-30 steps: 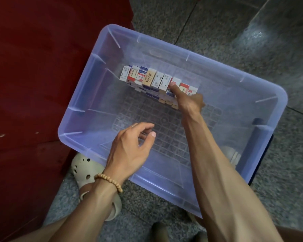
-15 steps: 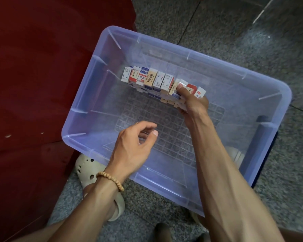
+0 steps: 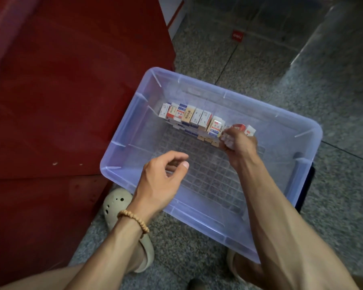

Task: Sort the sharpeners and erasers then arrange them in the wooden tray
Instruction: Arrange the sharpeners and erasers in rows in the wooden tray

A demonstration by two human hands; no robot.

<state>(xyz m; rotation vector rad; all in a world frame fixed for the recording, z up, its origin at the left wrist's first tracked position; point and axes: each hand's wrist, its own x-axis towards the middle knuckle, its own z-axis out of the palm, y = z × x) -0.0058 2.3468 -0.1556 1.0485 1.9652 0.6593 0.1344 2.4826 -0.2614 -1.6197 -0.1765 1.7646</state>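
The right hand [image 3: 238,143] reaches into the bin [image 3: 298,130], its fingers [image 3: 225,141] curled round a small box at the right end of the row of boxes [image 3: 197,118] against the far wall. The left hand [image 3: 161,181] hovers over the bin floor, fingers loosely curled and holding nothing. Best to lift the end box straight up so its neighbours stay upright. Box print is too small to read; a red tag [image 3: 237,35] on the floor beyond looks like "deli". No wooden tray is in view.

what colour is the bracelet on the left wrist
Light tan wooden-looking beads; the bracelet shows in the head view, just behind the left hand.
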